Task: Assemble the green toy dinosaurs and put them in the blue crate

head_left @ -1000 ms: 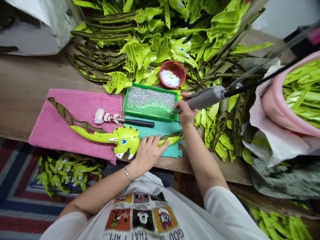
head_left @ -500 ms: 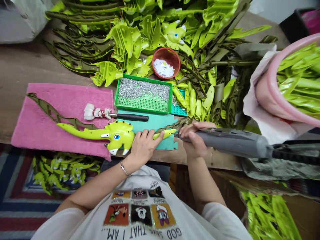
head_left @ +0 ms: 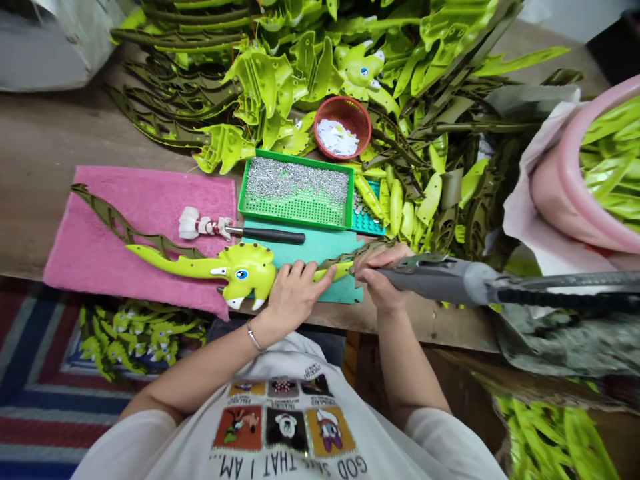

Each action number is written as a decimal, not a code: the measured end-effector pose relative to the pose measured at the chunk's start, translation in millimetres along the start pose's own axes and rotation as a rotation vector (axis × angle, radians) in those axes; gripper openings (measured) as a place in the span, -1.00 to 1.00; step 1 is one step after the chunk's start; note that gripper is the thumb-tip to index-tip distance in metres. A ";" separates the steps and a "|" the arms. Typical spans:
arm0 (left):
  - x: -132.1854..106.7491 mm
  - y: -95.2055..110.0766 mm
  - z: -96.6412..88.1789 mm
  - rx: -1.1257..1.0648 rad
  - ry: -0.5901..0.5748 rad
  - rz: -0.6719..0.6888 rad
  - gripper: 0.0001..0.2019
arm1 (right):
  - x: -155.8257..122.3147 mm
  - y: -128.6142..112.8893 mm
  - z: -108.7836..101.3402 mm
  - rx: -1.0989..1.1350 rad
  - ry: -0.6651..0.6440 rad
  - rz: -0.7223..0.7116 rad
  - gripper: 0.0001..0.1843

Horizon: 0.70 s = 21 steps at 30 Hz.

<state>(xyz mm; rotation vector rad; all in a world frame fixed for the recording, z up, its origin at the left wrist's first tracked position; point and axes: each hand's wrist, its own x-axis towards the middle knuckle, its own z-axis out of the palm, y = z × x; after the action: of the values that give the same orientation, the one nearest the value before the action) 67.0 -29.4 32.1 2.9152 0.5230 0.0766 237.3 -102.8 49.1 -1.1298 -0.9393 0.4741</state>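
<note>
A lime-green plastic dinosaur-head toy (head_left: 245,273) with long curved arms lies across a pink towel (head_left: 100,267) and a teal foam mat (head_left: 345,257). My left hand (head_left: 299,293) grips its middle just right of the head, thumb stretched along the green right arm. My right hand (head_left: 383,277) is wrapped round a grey electric screwdriver (head_left: 435,277), held nearly level. Its tip points left at the end of the toy's right arm; my fingers partly hide the contact. A black-handled tool (head_left: 275,235) with a white, red-banded wrapped end lies just above the toy.
Behind the mat stand a green tray (head_left: 295,217) of small screws and a red basket (head_left: 345,110) of white pieces. Piles of green and olive plastic parts (head_left: 270,80) cover the table's back. A pink tub (head_left: 555,187) of green parts stands right.
The whole view has shifted slightly, so things appear farther right. The screwdriver's rear has swung up a little, making it more level. Both hands keep their holds.
</note>
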 end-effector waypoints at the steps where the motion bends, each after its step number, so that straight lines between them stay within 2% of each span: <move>1: 0.1 -0.1 0.0 0.002 -0.003 0.002 -0.49 | 1.7 -0.1 -2.1 0.012 -0.043 0.013 -0.83; 4: 0.7 0.6 -0.3 0.009 -0.008 0.007 -0.50 | 9.8 -2.7 -8.9 0.021 -0.203 0.117 -0.86; 6: 0.7 1.2 -2.7 -0.007 -0.004 -0.003 -0.51 | 19.3 -5.1 -11.1 0.006 -0.255 0.183 -0.81; 8: -1.1 -0.3 -8.8 -0.081 0.011 0.006 -0.53 | 32.5 -6.1 -9.8 -0.011 -0.205 0.176 -0.69; 10: -6.7 -6.9 -19.4 -0.197 0.048 0.050 -0.50 | 47.8 -4.6 -5.6 -0.025 -0.092 0.133 -0.60; 13: -24.7 -30.2 -40.0 -0.280 0.112 0.071 -0.33 | 69.1 0.3 1.7 -0.074 0.009 0.147 -0.57; 15: -41.3 -53.3 -52.4 -0.215 0.116 -0.015 -0.14 | 79.9 2.1 5.1 -0.140 0.027 0.160 -0.59; 18: -63.8 -89.3 -62.3 -0.060 0.025 -0.175 0.25 | 90.6 -0.3 8.0 -0.246 0.023 0.169 -0.63; 21: -74.2 -115.1 -62.5 0.007 -0.108 -0.182 0.39 | 96.2 -5.2 9.9 -0.277 -0.016 0.194 -0.65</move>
<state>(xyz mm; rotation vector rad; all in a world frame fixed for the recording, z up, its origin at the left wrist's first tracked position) -46.8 61.2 70.9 2.8429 0.7668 -0.1061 281.2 -28.2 92.5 -1.4796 -0.9328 0.5211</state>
